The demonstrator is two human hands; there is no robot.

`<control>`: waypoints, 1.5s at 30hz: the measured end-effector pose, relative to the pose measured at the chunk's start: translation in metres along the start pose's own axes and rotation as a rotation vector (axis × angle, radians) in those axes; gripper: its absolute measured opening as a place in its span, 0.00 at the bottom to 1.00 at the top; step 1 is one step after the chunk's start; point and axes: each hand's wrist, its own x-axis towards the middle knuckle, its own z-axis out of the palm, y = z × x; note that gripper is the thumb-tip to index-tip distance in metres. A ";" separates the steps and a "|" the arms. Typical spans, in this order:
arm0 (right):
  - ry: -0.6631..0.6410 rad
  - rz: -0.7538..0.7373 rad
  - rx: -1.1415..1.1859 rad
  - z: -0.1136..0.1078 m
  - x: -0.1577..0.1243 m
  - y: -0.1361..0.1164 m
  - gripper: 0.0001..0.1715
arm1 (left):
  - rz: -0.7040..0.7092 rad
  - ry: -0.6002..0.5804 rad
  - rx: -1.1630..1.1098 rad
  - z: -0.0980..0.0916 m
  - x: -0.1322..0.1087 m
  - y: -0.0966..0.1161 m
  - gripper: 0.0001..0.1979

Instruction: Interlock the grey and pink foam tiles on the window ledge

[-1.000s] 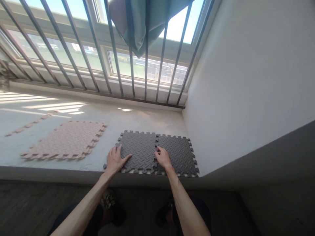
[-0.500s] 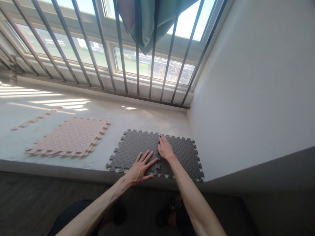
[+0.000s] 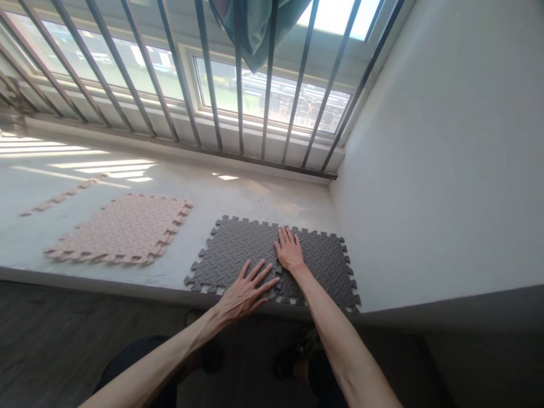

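Observation:
Two dark grey foam puzzle tiles lie joined side by side on a pale window ledge (image 3: 238,195), the left tile (image 3: 232,249) and the right tile (image 3: 329,266). My left hand (image 3: 246,292) rests flat with fingers spread on the near part of the seam between them. My right hand (image 3: 289,251) lies flat, fingers stretched out, on the far part of the same seam. Neither hand holds anything.
A pink foam tile (image 3: 121,229) lies further left on the ledge, with a pink edge strip (image 3: 62,196) beyond it. Metal window bars (image 3: 240,79) and a hanging teal cloth (image 3: 255,28) stand behind. A white wall (image 3: 425,147) closes the right side. Dark floor lies below.
My left hand slid from the left tile's near corner to the seam and spread flat. My right hand moved up the seam away from me and flattened. The view shifted slightly.

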 end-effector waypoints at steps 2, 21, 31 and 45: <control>0.010 0.011 -0.010 0.002 -0.003 -0.002 0.41 | 0.006 0.004 0.012 0.002 -0.003 0.002 0.38; 0.016 -0.201 0.049 0.010 -0.098 -0.022 0.39 | -0.136 0.051 -0.052 0.011 -0.019 0.031 0.49; 0.138 -0.245 -0.017 0.029 -0.179 -0.036 0.38 | -0.253 0.031 -0.118 0.015 -0.038 0.058 0.54; 0.064 -0.074 0.546 0.088 -0.362 -0.072 0.28 | -1.211 0.371 0.016 -0.073 -0.165 -0.150 0.30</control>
